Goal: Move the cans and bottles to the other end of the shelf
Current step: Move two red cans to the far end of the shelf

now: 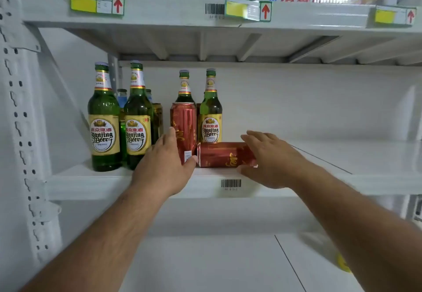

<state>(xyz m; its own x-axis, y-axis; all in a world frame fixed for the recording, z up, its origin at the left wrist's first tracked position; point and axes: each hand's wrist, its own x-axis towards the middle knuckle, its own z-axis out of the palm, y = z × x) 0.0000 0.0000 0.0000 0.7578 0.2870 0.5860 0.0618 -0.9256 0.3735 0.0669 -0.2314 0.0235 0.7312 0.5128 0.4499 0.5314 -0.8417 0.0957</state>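
Several green Yanjing beer bottles (104, 118) stand at the left end of the white shelf (91, 186); one more bottle (210, 113) stands further right. An upright red can (185, 120) stands between them. My left hand (164, 166) grips its lower part, fingers on its left side and thumb across the front. A second red can (223, 154) lies on its side near the shelf's front edge. My right hand (271, 159) holds its right end, fingers over the top and thumb underneath. Smaller bottles (121, 99) and a dark gold can (158, 115) are partly hidden behind the front row.
The shelf surface (342, 154) stretches bare to the right. An upper shelf (159, 13) with price tags and cartons hangs close above the bottle tops. A perforated steel post (18, 109) bounds the left side. A lower shelf (205, 257) lies beneath my arms.
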